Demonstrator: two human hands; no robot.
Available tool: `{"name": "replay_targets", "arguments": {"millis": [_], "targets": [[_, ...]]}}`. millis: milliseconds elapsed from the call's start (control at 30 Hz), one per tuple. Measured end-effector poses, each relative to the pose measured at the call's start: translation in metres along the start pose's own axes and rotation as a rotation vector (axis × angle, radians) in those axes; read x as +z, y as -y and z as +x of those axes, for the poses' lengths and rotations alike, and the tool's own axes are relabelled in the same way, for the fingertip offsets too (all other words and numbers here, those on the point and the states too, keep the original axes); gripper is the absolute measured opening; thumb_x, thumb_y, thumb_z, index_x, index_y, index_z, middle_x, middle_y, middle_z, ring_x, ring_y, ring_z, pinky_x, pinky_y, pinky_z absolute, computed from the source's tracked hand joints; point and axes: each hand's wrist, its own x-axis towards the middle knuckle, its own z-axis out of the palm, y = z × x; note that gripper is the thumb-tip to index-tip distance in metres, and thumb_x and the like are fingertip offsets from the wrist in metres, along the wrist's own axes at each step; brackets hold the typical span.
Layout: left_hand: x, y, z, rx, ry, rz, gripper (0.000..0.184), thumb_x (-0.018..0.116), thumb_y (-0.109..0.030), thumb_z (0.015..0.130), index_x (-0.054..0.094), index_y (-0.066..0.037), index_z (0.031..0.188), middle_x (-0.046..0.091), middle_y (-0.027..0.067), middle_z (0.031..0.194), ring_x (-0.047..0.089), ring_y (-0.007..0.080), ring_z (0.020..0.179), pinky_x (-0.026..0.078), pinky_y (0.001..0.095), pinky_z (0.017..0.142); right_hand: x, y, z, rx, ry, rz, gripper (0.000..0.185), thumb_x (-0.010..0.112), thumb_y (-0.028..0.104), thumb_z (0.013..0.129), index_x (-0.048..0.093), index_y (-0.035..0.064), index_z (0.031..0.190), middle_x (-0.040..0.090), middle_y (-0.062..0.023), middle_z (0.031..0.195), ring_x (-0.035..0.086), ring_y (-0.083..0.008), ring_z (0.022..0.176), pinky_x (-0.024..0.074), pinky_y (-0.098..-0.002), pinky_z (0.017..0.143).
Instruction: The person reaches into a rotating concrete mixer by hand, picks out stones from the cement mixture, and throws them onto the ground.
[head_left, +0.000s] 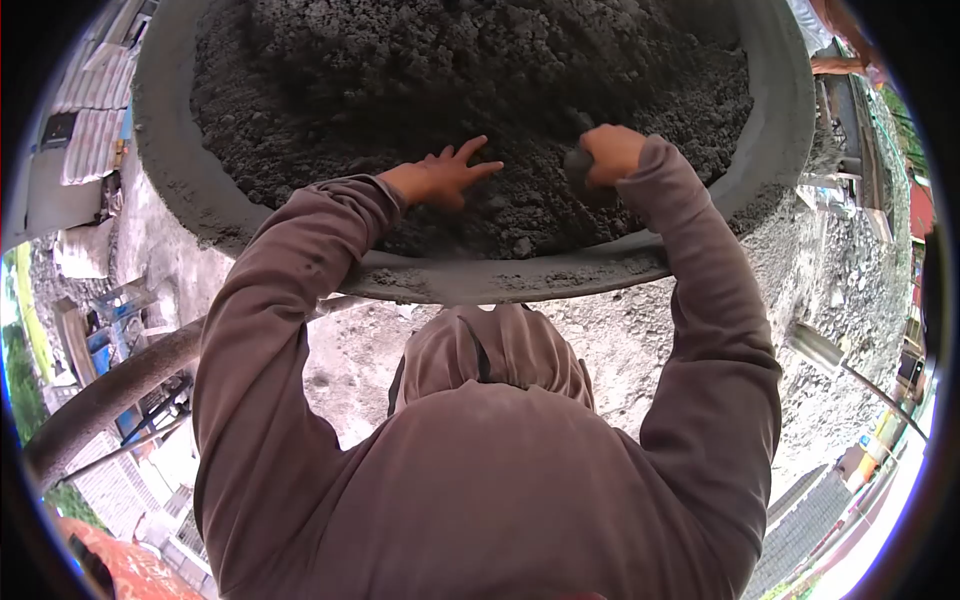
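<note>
A wide round basin (775, 110) with a grey, cement-crusted rim fills the top of the view. Dark, crumbly grey mix (500, 60) lies inside it. My left hand (445, 178) is over the near part of the mix, fingers spread, holding nothing. To its right, my right hand (612, 157) is curled around a dark grey object (577, 165) at the surface of the mix. That object's shape is blurred and partly hidden, so I cannot make out what it is. Both forearms, in brown sleeves, reach over the basin's near rim.
A thick pipe (130, 390) slants at the left, near corrugated sheets (95, 135). Rough gravelly ground (630, 350) shows below the basin. A long-handled tool (818, 346) lies at the right. Part of another person's arm (838, 65) shows at the top right.
</note>
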Motion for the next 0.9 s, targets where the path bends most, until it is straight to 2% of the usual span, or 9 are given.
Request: {"name": "replay_targets", "arguments": {"millis": [133, 233, 300, 367, 533, 600, 667, 800, 900], "targets": [[0.012, -0.031, 0.044, -0.064, -0.038, -0.121, 0.086, 0.057, -0.016, 0.08, 0.014, -0.031, 0.153, -0.01, 0.013, 0.159, 0.02, 0.0573, 0.135, 0.035, 0.0616, 0.102, 0.007, -0.005, 0.023, -0.05, -0.197, 0.052, 0.037, 0.071, 0.021, 0.069, 0.066, 0.0019, 0.1, 0.067, -0.0207, 0.097, 0.064, -0.0366, 0.097, 0.0518, -0.0426, 0.084], [0.027, -0.051, 0.075, -0.231, -0.129, -0.055, 0.07, 0.057, -0.023, 0.08, 0.036, -0.02, 0.147, 0.02, 0.0173, 0.156, 0.038, 0.0483, 0.129, 0.041, 0.0553, 0.099, 0.005, 0.002, 0.02, -0.085, -0.084, 0.003, 0.036, 0.072, 0.021, 0.069, 0.067, 0.002, 0.099, 0.068, -0.0199, 0.1, 0.065, -0.0351, 0.097, 0.0522, -0.0418, 0.084], [0.022, -0.043, 0.104, 0.274, 0.4, 0.166, 0.052, 0.05, -0.012, 0.082, 0.052, -0.008, 0.134, 0.043, 0.0222, 0.142, 0.054, 0.036, 0.119, 0.045, 0.0429, 0.099, 0.002, 0.007, 0.012, -0.073, -0.012, 0.093, 0.037, 0.073, 0.021, 0.068, 0.069, 0.0041, 0.1, 0.068, -0.018, 0.1, 0.065, -0.033, 0.098, 0.0525, -0.0413, 0.084], [-0.027, -0.067, 0.046, 0.352, 0.271, -0.211, 0.034, 0.05, -0.013, 0.086, 0.066, -0.001, 0.113, 0.068, 0.0171, 0.108, 0.065, 0.0287, 0.095, 0.049, 0.0396, 0.086, -0.017, 0.009, 0.002, -0.112, -0.054, 0.144, 0.044, 0.076, 0.024, 0.061, 0.07, 0.0056, 0.101, 0.07, -0.0164, 0.099, 0.067, -0.0309, 0.096, 0.0534, -0.0403, 0.08], [-0.097, -0.093, -0.069, 0.127, -0.278, -0.032, 0.018, 0.055, -0.012, 0.075, 0.06, 0.004, 0.078, 0.061, 0.0231, 0.077, 0.06, 0.0412, 0.077, 0.046, 0.0448, 0.068, -0.058, -0.001, -0.045, -0.335, -0.875, 0.509, 0.056, 0.075, 0.041, 0.065, 0.065, -0.0005, 0.1, 0.066, -0.0215, 0.091, 0.065, -0.0368, 0.089, 0.0497, -0.0431, 0.075], [-0.116, -0.079, -0.106, 0.079, -0.208, -0.459, 0.014, 0.045, -0.006, 0.079, 0.053, 0.0, 0.07, 0.053, 0.0074, 0.065, 0.053, 0.0152, 0.064, 0.041, 0.0288, 0.06, -0.066, 0.011, -0.105, -0.395, -0.857, 0.988, 0.056, 0.077, 0.038, 0.071, 0.062, -0.0046, 0.104, 0.067, -0.015, 0.089, 0.065, -0.0261, 0.083, 0.0509, -0.0374, 0.07], [-0.104, -0.047, -0.13, 0.057, -0.384, -0.727, 0.018, 0.04, -0.006, 0.082, 0.054, -0.002, 0.072, 0.053, 0.0032, 0.068, 0.051, 0.012, 0.064, 0.041, 0.027, 0.061, -0.051, 0.039, -0.15, -0.723, -0.814, 1.639, 0.047, 0.077, 0.025, 0.08, 0.056, -0.0023, 0.113, 0.066, -0.0106, 0.09, 0.064, -0.017, 0.078, 0.0532, -0.0275, 0.06], [-0.048, 0.022, -0.127, -0.071, -0.618, -0.807, 0.019, 0.039, -0.008, 0.085, 0.055, -0.002, 0.078, 0.054, 0.0026, 0.071, 0.052, 0.0118, 0.065, 0.042, 0.026, 0.063, 0.002, 0.065, -0.215, -0.655, -0.574, 1.85, 0.052, 0.076, 0.027, 0.083, 0.049, 0.0007, 0.119, 0.064, -0.0071, 0.095, 0.064, -0.011, 0.07, 0.0501, -0.0227, 0.051], [-0.032, 0.046, -0.125, -0.333, -0.383, -0.42, 0.02, 0.039, -0.008, 0.085, 0.058, -0.003, 0.084, 0.057, 0.0025, 0.075, 0.053, 0.0118, 0.066, 0.042, 0.0261, 0.063, 0.07, 0.065, -0.238, -0.572, -0.726, 1.391, 0.067, 0.079, 0.023, 0.079, 0.047, 0.0029, 0.134, 0.058, -0.0121, 0.12, 0.053, -0.0212, 0.114, 0.0407, -0.034, 0.101]]}}
